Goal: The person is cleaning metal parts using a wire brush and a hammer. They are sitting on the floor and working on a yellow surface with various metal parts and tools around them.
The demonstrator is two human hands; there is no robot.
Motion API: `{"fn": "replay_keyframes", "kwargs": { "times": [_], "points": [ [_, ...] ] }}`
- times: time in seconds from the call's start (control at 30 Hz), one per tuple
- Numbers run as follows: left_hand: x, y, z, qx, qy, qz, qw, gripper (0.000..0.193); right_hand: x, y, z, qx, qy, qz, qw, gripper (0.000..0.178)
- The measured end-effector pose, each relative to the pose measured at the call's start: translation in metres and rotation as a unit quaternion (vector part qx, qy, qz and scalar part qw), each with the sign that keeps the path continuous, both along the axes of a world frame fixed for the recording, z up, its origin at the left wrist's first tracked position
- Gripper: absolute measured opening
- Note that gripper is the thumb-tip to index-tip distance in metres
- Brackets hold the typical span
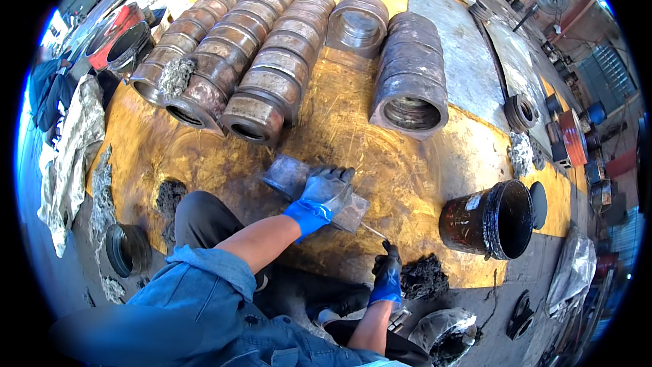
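My left hand point(329, 190), in a dark glove with a blue cuff, lies closed over a grey metal housing point(285, 174). The housing rests on its side on the stained yellow sheet point(339, 143), and its flat flange end shows past my fingers. Lower and to the right, my right hand point(387, 272), gloved the same way, is closed around a thin metal rod-like tool point(372, 232). The tool's far end reaches the flange end of the housing; whether it touches cannot be made out. Beside my right hand sits a clump of black, greasy rags point(424, 277).
Rows of rusty housings point(261, 68) stand ahead, with another row point(409, 75) to their right. A black-smeared bucket point(468, 221) is tilted at the right. A dark ring point(128, 250) lies left of my knee, and a plastic bag point(445, 329) lies at lower right.
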State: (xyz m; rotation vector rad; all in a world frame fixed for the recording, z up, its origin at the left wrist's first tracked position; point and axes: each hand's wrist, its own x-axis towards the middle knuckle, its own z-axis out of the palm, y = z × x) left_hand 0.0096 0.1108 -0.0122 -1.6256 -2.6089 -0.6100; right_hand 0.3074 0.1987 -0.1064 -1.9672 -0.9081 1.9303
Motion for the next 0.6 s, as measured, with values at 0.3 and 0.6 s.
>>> {"fn": "replay_keyframes", "kwargs": {
  "times": [0.3, 0.6],
  "points": [
    [0.000, -0.012, -0.004, -0.007, -0.017, 0.005, 1.000, 0.045, -0.064, -0.049, 0.031, 0.084, 0.059, 0.086, 0.991, 0.051],
    [0.007, 0.001, 0.007, -0.003, -0.005, 0.001, 1.000, 0.044, -0.094, -0.061, 0.001, 0.102, 0.100, 0.085, 0.986, 0.060]
  ]
}}
